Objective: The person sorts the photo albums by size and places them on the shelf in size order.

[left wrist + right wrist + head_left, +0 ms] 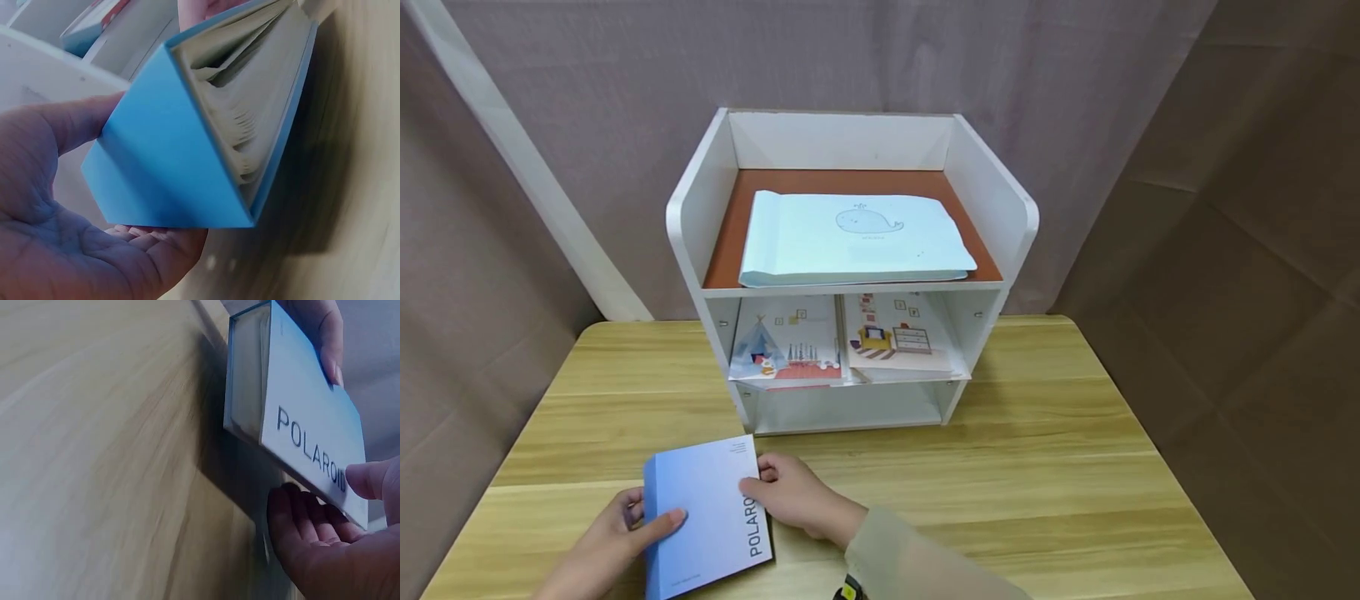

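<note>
A photo album (pixel 703 508) with a pale blue-to-white cover and "POLAROID" printed along one edge is held just over the front left of the table. My left hand (pixel 610 542) grips its spine side, thumb on the cover and fingers underneath. In the left wrist view the thick blue spine (pixel 156 162) faces the palm, and the pages fan slightly apart at one end. At the opposite edge my right hand (pixel 797 498) pinches the album, its thumb on the cover by the lettering. The right wrist view shows its fingers (pixel 300 519) curled below that edge.
Behind the hands a white shelf unit (pixel 992 200) stands on the wooden table (pixel 1037 492). On its brown top lies a pale blue book (pixel 820 237) with a whale drawing. Two illustrated books, one with a tent picture (pixel 786 333), fill the middle shelf. Grey curtains hang behind.
</note>
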The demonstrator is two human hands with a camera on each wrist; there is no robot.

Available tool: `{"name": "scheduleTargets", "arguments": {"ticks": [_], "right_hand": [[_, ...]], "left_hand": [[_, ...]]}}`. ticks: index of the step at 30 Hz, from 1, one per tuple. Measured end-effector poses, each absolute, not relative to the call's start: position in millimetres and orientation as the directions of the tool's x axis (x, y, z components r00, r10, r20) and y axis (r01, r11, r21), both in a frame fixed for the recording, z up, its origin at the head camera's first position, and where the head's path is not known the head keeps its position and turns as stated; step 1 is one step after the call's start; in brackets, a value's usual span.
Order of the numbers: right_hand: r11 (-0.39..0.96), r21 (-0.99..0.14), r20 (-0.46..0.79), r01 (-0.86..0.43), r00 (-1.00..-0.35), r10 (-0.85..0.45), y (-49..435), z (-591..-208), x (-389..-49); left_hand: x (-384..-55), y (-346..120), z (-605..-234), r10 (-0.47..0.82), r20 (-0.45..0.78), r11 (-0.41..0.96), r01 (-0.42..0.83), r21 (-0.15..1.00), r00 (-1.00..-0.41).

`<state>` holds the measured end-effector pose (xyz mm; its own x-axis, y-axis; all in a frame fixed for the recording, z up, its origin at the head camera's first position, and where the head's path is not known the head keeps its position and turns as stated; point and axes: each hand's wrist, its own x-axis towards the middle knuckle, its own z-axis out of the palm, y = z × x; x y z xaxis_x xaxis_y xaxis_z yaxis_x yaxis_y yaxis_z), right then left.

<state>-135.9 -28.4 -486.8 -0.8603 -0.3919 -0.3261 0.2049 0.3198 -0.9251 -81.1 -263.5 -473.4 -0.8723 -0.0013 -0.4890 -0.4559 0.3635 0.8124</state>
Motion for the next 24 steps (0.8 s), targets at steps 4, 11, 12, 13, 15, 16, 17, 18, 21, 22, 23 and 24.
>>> {"name": "scheduleTargets", "arguments": {"ticks": [4, 11, 12, 13, 15, 16, 17, 18, 21, 22, 23, 24], "right_hand": [[0.284, -0.933, -0.324, 0.220, -0.857, -0.400, -13.4, -488.3, -137.0], [0.207, -0.945, -0.321, 0.252, -0.835, -0.447, 15.2, -487.4, -136.9], [0.194, -0.947, -0.317, 0.255, -0.834, -0.451, 18.4, -487.1, -136.8], [0.181, -0.949, -0.313, 0.258, -0.834, -0.454, 21.4, -486.7, -137.1], [0.168, -0.951, -0.307, 0.258, -0.838, -0.452, 26.7, -485.9, -137.7], [0.162, -0.952, -0.305, 0.260, -0.840, -0.449, 29.0, -485.8, -138.0], [0.160, -0.952, -0.304, 0.260, -0.843, -0.444, 31.3, -486.0, -138.6], [0.161, -0.952, -0.305, 0.260, -0.846, -0.438, 33.7, -485.7, -138.9], [0.149, -0.952, -0.307, 0.268, -0.850, -0.429, 41.2, -485.7, -140.6], [0.147, -0.952, -0.307, 0.270, -0.850, -0.427, 44.1, -485.8, -141.1], [0.146, -0.951, -0.308, 0.272, -0.851, -0.424, 47.0, -485.8, -141.6], [0.143, -0.951, -0.309, 0.274, -0.853, -0.421, 49.9, -486.0, -142.2]], "left_hand": [[-82.0, -247.7, -475.3, 0.008, -0.486, 0.342, -0.454, 0.823, -0.874], [-84.6, -218.7, -479.1, 0.021, -0.468, 0.308, -0.440, 0.844, -0.884], [-84.6, -214.5, -479.5, 0.027, -0.460, 0.291, -0.433, 0.853, -0.888], [-84.4, -210.2, -480.1, 0.035, -0.445, 0.270, -0.421, 0.866, -0.895], [-84.1, -202.0, -481.2, 0.041, -0.422, 0.228, -0.402, 0.887, -0.906], [-84.2, -198.0, -481.8, 0.043, -0.411, 0.206, -0.394, 0.896, -0.911], [-84.2, -194.3, -482.2, 0.043, -0.403, 0.180, -0.389, 0.903, -0.914], [-84.6, -190.8, -482.7, 0.045, -0.395, 0.159, -0.384, 0.910, -0.918], [-85.9, -181.5, -483.9, 0.042, -0.376, 0.116, -0.370, 0.922, -0.926], [-86.4, -178.6, -484.3, 0.042, -0.371, 0.097, -0.365, 0.926, -0.928], [-87.1, -176.0, -484.6, 0.042, -0.367, 0.082, -0.363, 0.928, -0.929], [-88.0, -173.5, -485.0, 0.045, -0.365, 0.067, -0.361, 0.930, -0.930]]}}
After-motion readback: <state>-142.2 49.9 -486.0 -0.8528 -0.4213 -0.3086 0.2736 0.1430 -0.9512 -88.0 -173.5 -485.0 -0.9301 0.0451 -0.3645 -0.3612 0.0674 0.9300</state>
